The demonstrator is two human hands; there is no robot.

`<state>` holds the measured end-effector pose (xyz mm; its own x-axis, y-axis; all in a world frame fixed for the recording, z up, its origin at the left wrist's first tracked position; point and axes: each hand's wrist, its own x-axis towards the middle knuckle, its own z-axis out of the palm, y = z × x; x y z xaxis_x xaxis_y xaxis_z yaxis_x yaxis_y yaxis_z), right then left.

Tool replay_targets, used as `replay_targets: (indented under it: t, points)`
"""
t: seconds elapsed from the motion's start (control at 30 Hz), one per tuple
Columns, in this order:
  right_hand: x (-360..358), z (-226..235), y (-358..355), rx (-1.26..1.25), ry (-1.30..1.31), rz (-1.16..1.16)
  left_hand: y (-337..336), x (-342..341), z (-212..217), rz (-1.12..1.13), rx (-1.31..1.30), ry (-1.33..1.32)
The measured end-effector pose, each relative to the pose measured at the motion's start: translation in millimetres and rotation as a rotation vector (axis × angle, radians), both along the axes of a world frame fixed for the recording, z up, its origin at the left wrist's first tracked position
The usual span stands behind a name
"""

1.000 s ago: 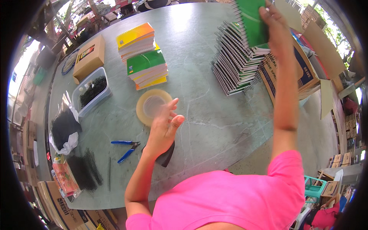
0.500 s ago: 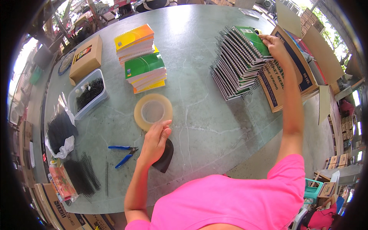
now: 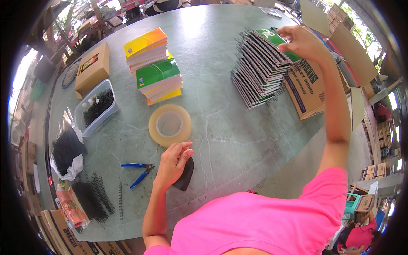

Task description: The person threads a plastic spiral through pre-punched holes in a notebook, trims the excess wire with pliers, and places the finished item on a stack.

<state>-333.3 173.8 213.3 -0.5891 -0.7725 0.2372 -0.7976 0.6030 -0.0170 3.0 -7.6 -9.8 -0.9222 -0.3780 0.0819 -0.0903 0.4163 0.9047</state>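
Single view, from the left fisheye of a head-worn pair: looks down and forward past the pink shirt (image 3: 250,223), close over the near side of the table (image 3: 238,170), wide enough to take in left hand (image 3: 171,165), right hand (image 3: 302,42) and the far edge.

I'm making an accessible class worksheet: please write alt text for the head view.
A person's right hand is at a green-topped stack of spiral notebooks beside a cardboard box; the left hand is near a tape roll, right of blue-handled pliers.
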Motion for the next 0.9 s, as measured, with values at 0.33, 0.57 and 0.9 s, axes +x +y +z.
replay_targets:
  t: [0.33, 0.57, 0.9]
  points:
    - [-22.2, 5.5, -5.1, 0.190, -0.002, 0.034, -2.7, 14.8, -4.4, -0.020, 0.015, 0.018]
    - [-7.2, 44.5, -31.5, 0.366, 0.915, 0.042, -0.2, 16.7, -4.8, -0.030, 0.006, 0.011]
    - [-39.5, -38.4, -9.9, -0.149, -0.155, -0.189, -0.8, 18.7, -12.1, -0.040, -0.010, -0.034]
